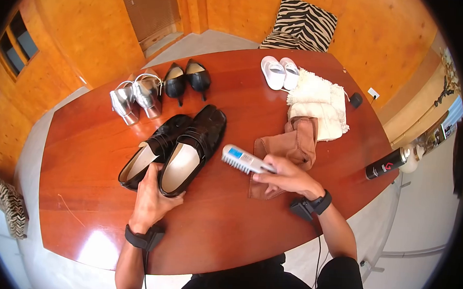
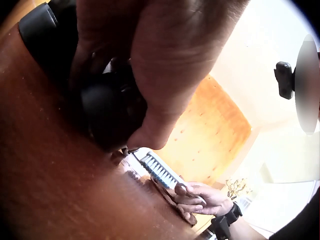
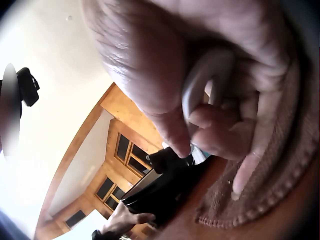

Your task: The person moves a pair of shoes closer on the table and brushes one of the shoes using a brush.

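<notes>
A pair of glossy black loafers with pale insoles lies on the table, toes pointing away. My left hand [image 1: 152, 200] grips the right-hand loafer [image 1: 193, 150] at its heel, with the thumb along the back. Beside it, the left-hand loafer [image 1: 155, 151] leans close against its mate. In my right hand [image 1: 287, 176] is a scrub brush [image 1: 241, 158] with a light body, a blue label and bristles facing down toward me; my fingers curl round its handle. Below that hand a brown cloth [image 1: 299, 143] lies crumpled, and the right wrist view shows its stitched edge [image 3: 235, 217] close under the fingers.
Silver heeled shoes [image 1: 139, 98] and black pumps [image 1: 186, 79] stand at the back left. Small pale shoes [image 1: 280, 72] sit at the back beside cream folded cloths [image 1: 320, 104]. A black spray can [image 1: 385, 164] stands near the table's right edge, close to a small black object [image 1: 356, 100].
</notes>
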`<state>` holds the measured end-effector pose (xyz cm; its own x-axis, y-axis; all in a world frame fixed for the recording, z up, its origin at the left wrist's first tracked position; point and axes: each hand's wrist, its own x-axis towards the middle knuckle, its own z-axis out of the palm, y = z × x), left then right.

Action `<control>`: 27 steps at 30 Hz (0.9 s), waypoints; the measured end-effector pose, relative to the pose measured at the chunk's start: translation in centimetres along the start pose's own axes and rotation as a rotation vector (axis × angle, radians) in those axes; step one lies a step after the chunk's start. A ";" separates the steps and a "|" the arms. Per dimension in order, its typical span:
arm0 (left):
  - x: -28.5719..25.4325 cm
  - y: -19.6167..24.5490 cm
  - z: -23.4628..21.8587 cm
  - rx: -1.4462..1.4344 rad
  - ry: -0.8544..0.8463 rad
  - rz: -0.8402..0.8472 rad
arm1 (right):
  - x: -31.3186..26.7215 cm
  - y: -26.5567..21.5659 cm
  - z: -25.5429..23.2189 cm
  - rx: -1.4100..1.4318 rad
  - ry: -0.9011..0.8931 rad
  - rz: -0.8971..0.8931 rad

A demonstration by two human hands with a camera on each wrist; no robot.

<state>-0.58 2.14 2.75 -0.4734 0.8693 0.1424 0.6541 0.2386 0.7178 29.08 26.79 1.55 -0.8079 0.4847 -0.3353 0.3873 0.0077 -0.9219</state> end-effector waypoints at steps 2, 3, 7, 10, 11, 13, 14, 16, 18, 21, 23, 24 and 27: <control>0.0 0.0 0.0 -0.009 -0.008 -0.027 | -0.2 0.4 -1.3 -0.121 0.159 -0.106; 0.0 0.0 0.0 -0.008 -0.015 -0.022 | -0.5 0.2 -2.2 -0.090 0.205 -0.079; -0.1 0.0 -0.3 0.005 -0.015 0.010 | -0.6 -0.6 -3.9 -0.442 0.497 -0.197; -0.1 1.0 -1.0 -0.013 -0.062 -0.010 | -1.0 -1.5 -1.4 -0.442 0.569 -0.400; -0.2 1.5 -1.4 -0.036 -0.102 -0.035 | -1.4 -2.2 -0.1 -0.393 0.524 -0.395; -0.4 1.9 -2.2 -0.082 -0.130 -0.082 | -1.1 -1.7 2.0 -0.393 0.414 -0.436; -0.5 1.9 -2.4 -0.132 -0.156 -0.132 | -0.9 -2.0 3.1 -0.386 0.355 -0.437; -1.0 1.6 -2.2 -0.147 -0.153 -0.086 | 0.0 -2.4 4.2 -0.417 0.218 -0.356; -1.4 1.3 -1.9 -0.164 -0.152 -0.039 | 0.8 -2.9 5.6 -0.446 0.189 -0.268; -1.7 0.8 -1.4 -0.210 -0.132 -0.059 | 0.5 -2.0 7.2 -0.744 0.211 -0.349; -1.8 0.2 -1.1 -0.230 -0.112 -0.054 | -1.2 -0.8 6.4 -0.752 0.179 -0.358; -1.8 0.2 -1.0 -0.233 -0.113 -0.053 | -1.9 -0.5 5.8 -0.760 0.147 -0.370; -1.8 0.6 -0.9 -0.213 -0.109 -0.044 | -5.6 -3.8 3.9 -0.737 0.060 -0.203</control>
<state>0.14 0.36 3.56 -0.4250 0.9042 0.0417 0.4898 0.1909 0.8507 30.42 20.59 6.13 -0.8777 0.4576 -0.1427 0.4467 0.6729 -0.5897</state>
